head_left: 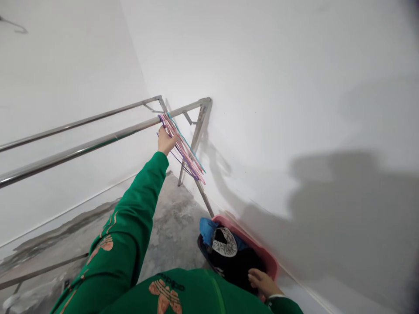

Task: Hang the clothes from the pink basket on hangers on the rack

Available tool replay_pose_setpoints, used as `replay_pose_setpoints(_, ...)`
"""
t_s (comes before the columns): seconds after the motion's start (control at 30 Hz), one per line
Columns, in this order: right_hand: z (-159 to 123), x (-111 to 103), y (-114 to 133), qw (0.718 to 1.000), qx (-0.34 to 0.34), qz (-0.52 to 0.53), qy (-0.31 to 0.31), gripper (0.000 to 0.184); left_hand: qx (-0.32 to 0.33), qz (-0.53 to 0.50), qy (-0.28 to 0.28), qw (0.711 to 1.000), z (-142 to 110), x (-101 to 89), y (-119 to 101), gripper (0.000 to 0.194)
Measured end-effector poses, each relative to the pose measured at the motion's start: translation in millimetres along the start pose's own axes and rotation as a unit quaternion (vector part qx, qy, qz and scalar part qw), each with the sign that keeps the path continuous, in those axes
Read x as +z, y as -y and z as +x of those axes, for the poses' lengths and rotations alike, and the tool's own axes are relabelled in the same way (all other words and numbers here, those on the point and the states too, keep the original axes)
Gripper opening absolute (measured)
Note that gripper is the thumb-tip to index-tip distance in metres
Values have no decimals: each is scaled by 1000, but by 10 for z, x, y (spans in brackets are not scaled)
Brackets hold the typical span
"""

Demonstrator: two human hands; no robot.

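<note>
My left hand (166,140), on a green-sleeved arm, reaches out to a bunch of pink, purple and blue wire hangers (185,150) that hang on the nearer steel rail (98,144) of a drying rack; its fingers are closed around the hangers near their hooks. My right hand (263,281) is low at the bottom of the view, resting on dark clothes (234,261) inside a pink basket (266,257) on the floor. Its fingers lie curled on the cloth; a firm grip is not visible.
A second steel rail (81,122) runs behind the first. White walls meet in the corner behind the rack. The concrete floor (173,226) is stained. A blue cloth and a patterned white item lie in the basket. A lone hanger shows at the upper left.
</note>
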State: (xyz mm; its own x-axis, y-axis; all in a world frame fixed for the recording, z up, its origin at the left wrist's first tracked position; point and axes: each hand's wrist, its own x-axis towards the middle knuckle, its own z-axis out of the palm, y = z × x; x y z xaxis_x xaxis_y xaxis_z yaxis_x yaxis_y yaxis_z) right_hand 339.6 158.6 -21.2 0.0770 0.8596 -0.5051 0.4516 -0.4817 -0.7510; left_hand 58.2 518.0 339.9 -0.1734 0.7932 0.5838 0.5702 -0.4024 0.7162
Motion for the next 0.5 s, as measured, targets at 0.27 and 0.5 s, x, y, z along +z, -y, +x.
replay_pose_setpoints(0.27,44,-84,144,998,21,-45,50,16,48,-16,38,998,-1458,-730,468,44)
replay_pose_setpoints(0.5,73,176,-18,994,75,-32,67,36,-227,38,288,930,-3944,-1076,1008,24)
